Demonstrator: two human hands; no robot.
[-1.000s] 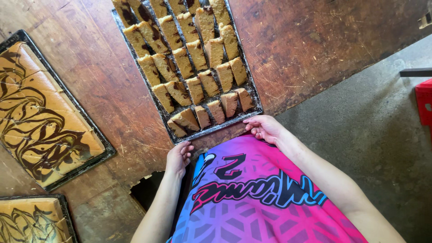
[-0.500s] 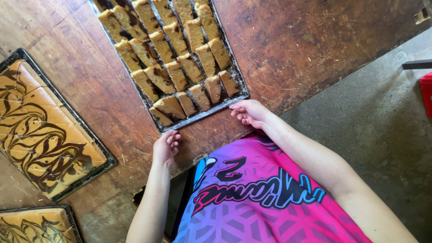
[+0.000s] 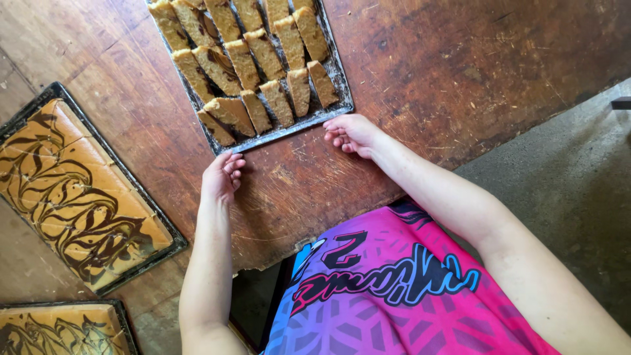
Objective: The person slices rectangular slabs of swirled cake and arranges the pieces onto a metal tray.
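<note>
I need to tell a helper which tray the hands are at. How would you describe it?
On the worn wooden table, find the dark metal tray nearest both hands. It holds rows of cut brown slices, unlike the swirl-topped uncut slabs to the left.

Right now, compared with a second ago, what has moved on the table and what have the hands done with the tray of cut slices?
The tray of cut slices has slid further up the wooden table, away from the person. The left hand and right hand followed, fingertips at its near edge, pushing rather than gripping. The slices keep their rows. The marbled slab tray at left and the second one below it seem unmoved.
</note>
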